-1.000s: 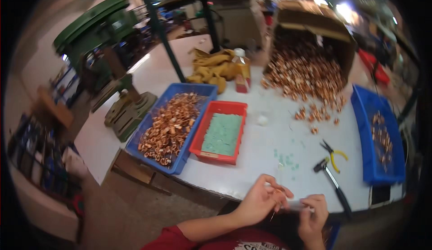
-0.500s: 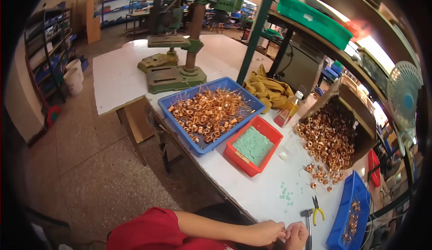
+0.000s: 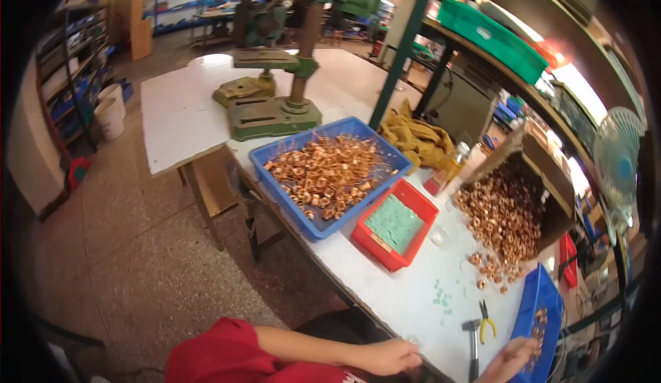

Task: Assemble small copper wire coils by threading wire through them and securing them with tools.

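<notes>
My left hand [image 3: 392, 357] is closed by the front edge of the white table. Whatever its fingers hold, if anything, is too small to make out. Stretched out to the right, my right hand [image 3: 511, 359] has its fingertips over the near rim of a narrow blue tray [image 3: 526, 306]. Copper wire coils [image 3: 540, 322] lie inside that tray, and no coil shows clearly in the hand. Between my hands lie a hammer [image 3: 473, 345] with a dark handle and, beside it, yellow-handled pliers [image 3: 488, 324]. Small green pieces [image 3: 441, 297] are scattered on the tabletop beyond them.
A red bin [image 3: 390, 255] holds green pieces; left of it, a large blue tray [image 3: 317, 232] is heaped with copper coils. More coils [image 3: 501, 212] spill from a tipped carton [image 3: 555, 189]. A bottle [image 3: 446, 169], a yellow-brown cloth [image 3: 413, 135] and a green drill press [image 3: 279, 118] stand behind.
My hands were together at the table edge, fingers on a small piece. The right has moved away to the blue tray; the left has shifted slightly left. The view has turned a little.
</notes>
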